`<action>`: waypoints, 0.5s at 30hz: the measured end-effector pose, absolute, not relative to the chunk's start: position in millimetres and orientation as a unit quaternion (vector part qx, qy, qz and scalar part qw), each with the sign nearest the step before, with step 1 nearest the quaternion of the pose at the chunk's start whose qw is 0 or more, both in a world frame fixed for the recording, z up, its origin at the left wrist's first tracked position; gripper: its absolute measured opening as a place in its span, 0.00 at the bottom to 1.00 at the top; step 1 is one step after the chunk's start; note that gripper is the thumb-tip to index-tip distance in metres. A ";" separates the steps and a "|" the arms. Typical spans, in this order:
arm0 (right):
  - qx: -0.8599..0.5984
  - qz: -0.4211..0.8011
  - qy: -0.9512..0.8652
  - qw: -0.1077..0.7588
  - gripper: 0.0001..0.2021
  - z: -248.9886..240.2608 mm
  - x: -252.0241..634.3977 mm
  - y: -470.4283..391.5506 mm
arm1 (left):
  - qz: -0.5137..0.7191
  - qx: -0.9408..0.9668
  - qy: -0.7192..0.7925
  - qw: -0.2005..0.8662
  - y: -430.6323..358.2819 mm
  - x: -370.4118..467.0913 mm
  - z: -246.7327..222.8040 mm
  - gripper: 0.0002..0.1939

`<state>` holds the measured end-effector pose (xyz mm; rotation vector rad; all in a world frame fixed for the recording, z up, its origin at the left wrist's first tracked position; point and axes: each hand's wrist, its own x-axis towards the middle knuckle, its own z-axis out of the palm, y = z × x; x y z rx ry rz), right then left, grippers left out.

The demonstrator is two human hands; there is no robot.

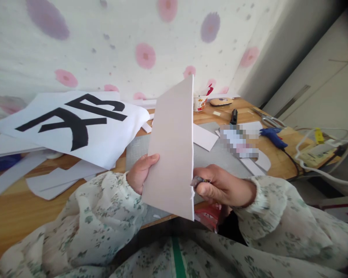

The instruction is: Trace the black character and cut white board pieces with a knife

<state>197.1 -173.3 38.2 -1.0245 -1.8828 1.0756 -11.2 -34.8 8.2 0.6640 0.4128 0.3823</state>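
The foam board (171, 150) stands up on edge above the front of the cutting mat (135, 148), its long thin edge facing the right hand (220, 187). The left hand (142, 172) is closed on the board's far side edge, thumb flat on the broad face; its other fingers are mostly hidden. The right hand is curled nearly shut around a small blade (197, 180), its tip at the thin edge, where a sliver of white curls loose. The board looks light and fairly stiff, yet its core probably dents or crumbles under a hard squeeze, so a flat, broad grip near the middle of the side, well away from the blade, seems best. Around it lie a printed sheet (110, 135) on the left, a loose white strip (205, 137) just behind, and a blue glue gun (274, 137) and scissors (271, 120) on the right. The strip and the white offcuts (53, 181) could catch the board if it were laid down; the glue gun's cord (291, 159) runs off to the right.
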 end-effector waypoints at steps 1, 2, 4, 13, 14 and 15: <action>-0.398 0.420 -0.732 0.361 0.24 38.5 196.9 -173.7 | 0.183 0.325 0.202 0.906 -35.2 -11.2 9.3 0.27; -0.397 0.421 -0.733 0.358 0.24 38.9 196.6 -174.0 | 0.181 0.328 0.204 0.905 -35.5 -11.2 10.2 0.27; -0.394 0.418 -0.737 0.358 0.24 39.5 196.2 -174.3 | 0.179 0.331 0.207 0.903 -36.0 -11.0 11.6 0.28; -0.370 0.417 -0.765 0.323 0.26 34.5 193.3 -176.1 | 0.187 0.328 0.216 0.900 -32.7 -12.1 8.3 0.21; -0.368 0.417 -0.769 0.316 0.26 33.7 192.9 -176.8 | 0.190 0.326 0.217 0.900 -32.3 -12.4 7.9 0.20; -0.367 0.416 -0.772 0.310 0.27 33.0 192.7 -177.5 | 0.193 0.323 0.218 0.900 -32.2 -12.5 7.6 0.19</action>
